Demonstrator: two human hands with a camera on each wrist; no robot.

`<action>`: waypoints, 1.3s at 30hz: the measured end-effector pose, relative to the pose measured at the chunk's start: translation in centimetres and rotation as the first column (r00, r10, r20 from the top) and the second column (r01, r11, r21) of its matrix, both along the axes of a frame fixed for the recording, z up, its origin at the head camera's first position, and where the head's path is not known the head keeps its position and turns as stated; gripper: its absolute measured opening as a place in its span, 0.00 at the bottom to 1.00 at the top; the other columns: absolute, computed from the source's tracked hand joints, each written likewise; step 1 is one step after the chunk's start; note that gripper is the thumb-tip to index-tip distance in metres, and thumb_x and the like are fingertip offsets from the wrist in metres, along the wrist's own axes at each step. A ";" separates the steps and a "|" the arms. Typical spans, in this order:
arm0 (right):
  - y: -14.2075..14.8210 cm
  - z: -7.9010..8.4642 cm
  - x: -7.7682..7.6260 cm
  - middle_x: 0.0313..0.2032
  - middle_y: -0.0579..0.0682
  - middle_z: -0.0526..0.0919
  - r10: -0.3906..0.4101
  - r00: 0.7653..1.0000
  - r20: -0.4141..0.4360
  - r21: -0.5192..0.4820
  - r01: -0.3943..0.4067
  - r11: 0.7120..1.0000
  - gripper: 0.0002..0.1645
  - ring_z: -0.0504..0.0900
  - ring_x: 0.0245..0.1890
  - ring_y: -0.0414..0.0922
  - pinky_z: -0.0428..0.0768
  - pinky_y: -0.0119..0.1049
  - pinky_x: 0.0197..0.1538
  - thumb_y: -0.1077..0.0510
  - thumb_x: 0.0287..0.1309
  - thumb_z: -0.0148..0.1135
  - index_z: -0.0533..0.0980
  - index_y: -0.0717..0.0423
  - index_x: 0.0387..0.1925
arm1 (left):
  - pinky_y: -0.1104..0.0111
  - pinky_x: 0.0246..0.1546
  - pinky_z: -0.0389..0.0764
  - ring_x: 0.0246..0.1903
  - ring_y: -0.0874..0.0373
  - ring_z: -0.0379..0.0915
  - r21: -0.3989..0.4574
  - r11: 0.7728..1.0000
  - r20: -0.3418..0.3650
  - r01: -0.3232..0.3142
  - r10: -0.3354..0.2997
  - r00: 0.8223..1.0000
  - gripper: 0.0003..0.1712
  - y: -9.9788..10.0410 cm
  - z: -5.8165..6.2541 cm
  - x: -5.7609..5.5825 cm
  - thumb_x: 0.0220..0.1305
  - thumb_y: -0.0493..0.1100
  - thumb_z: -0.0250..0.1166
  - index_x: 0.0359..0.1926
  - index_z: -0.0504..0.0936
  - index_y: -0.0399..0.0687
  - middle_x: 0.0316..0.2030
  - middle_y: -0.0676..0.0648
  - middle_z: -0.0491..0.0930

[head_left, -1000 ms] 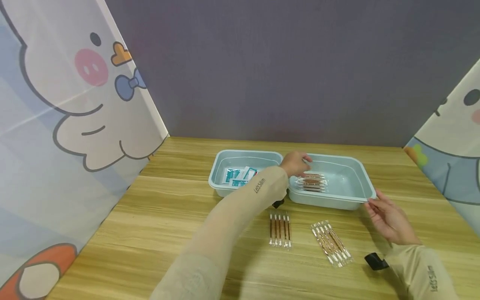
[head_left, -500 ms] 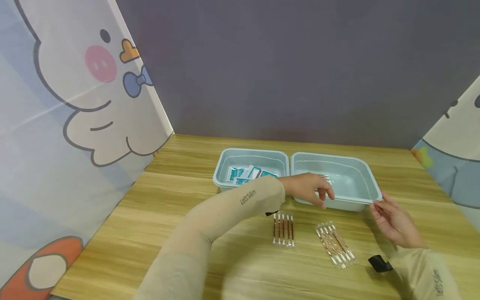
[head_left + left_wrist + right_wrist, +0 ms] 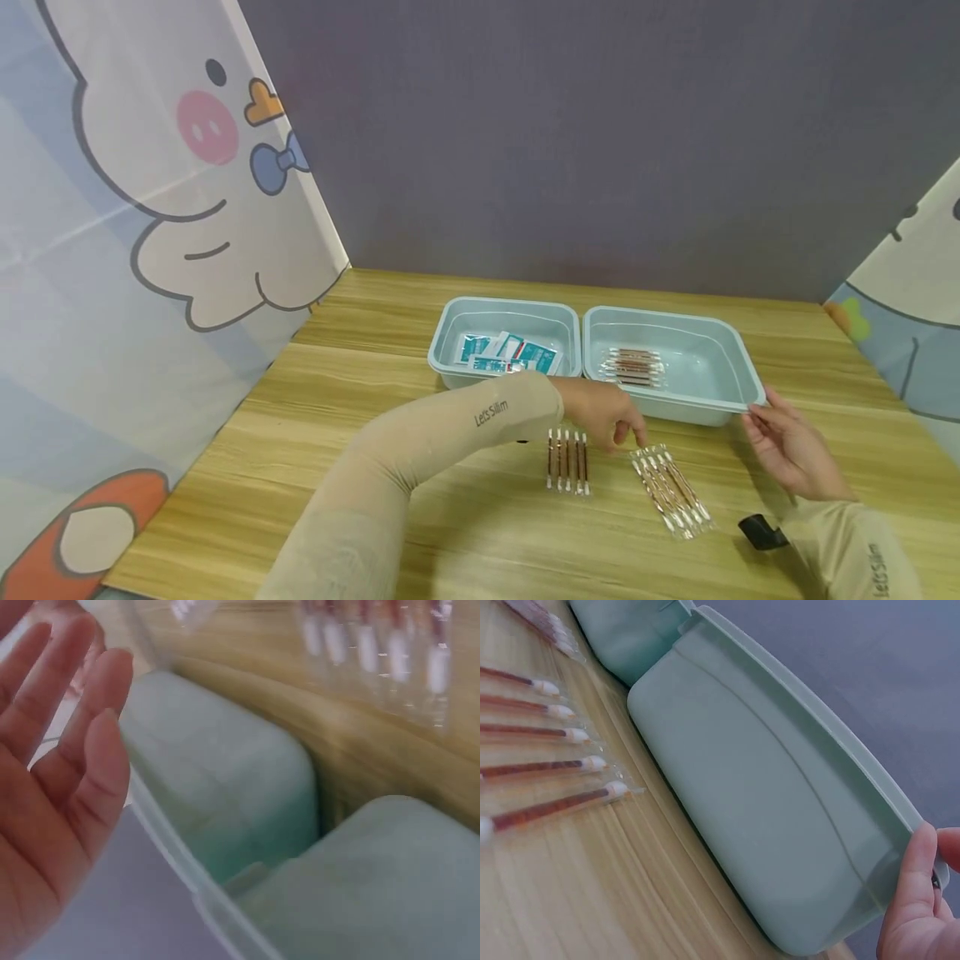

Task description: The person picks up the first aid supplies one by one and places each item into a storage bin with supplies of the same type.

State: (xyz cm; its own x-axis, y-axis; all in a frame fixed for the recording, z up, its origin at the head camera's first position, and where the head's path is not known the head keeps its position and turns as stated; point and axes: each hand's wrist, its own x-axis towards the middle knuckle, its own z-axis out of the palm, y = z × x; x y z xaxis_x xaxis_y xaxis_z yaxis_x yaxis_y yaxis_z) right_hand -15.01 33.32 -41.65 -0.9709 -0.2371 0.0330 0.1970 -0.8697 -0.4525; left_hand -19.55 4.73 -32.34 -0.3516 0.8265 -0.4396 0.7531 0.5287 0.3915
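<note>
My left hand [image 3: 606,412] hovers in front of the right plastic tray [image 3: 735,350], holding nothing, its fingertips just above the top end of a clear pack of brown cotton swabs [image 3: 669,490]. In the left wrist view that hand [image 3: 56,787] has its fingers loosely bent. A second swab pack [image 3: 568,462] lies just below the left wrist. My right hand [image 3: 795,446] pinches the tray's near right corner; in the right wrist view, its thumb [image 3: 915,870] lies on the rim. Inside that tray sits another row of packed swabs [image 3: 634,367], left of its middle.
Beside the right tray stands a smaller light-blue tray [image 3: 442,333] with several teal-and-white sachets [image 3: 536,356]. A dark grey panel [image 3: 562,150] rises behind the wooden table [image 3: 330,400]. Printed cartoon sheets [image 3: 247,242] flank both sides.
My left hand has come out of the right tray and moved toward me, down to the tilted swab pack. The swabs in the tray are uncovered again. The right hand keeps its grip.
</note>
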 end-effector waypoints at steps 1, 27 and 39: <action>0.0 0.0 0.0 0.40 0.59 0.74 -0.004 1.000 0.000 0.002 0.004 1.000 0.23 0.77 0.38 0.48 0.81 0.31 0.47 0.75 0.69 0.36 0.79 0.64 0.47 | 0.83 0.37 0.72 0.41 0.67 0.71 -0.017 1.000 0.007 0.011 -0.011 1.000 0.29 -0.2 -0.2 0.0 0.55 0.34 0.70 0.58 0.78 0.55 0.42 0.54 0.79; -0.1 0.0 -0.2 0.40 0.60 0.75 -0.016 1.000 0.009 0.006 0.016 1.000 0.23 0.78 0.39 0.50 0.81 0.34 0.50 0.77 0.68 0.36 0.79 0.64 0.46 | 0.81 0.44 0.72 0.48 0.67 0.67 -0.244 0.969 -0.274 0.030 -0.099 0.957 0.34 -2.2 -4.6 -0.7 0.54 0.29 0.67 0.58 0.78 0.65 0.52 0.57 0.73; -0.1 -0.1 -0.1 0.40 0.60 0.74 -0.015 1.000 0.006 0.006 0.015 1.000 0.24 0.78 0.40 0.50 0.81 0.33 0.51 0.77 0.68 0.36 0.79 0.64 0.46 | 0.76 0.29 0.71 0.32 0.64 0.68 -0.253 0.967 -0.288 -0.040 -0.036 0.957 0.15 -2.6 -5.1 -1.1 0.50 0.42 0.75 0.29 0.74 0.54 0.30 0.58 0.73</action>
State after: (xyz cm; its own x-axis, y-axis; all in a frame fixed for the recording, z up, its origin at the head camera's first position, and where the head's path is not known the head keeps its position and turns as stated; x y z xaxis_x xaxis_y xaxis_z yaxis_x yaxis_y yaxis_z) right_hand -15.07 33.26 -41.70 -0.9746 -0.2222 0.0261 0.1861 -0.8699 -0.4568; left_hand -20.67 2.11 -37.44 -0.4961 0.7001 -0.5136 0.8122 0.5833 0.0106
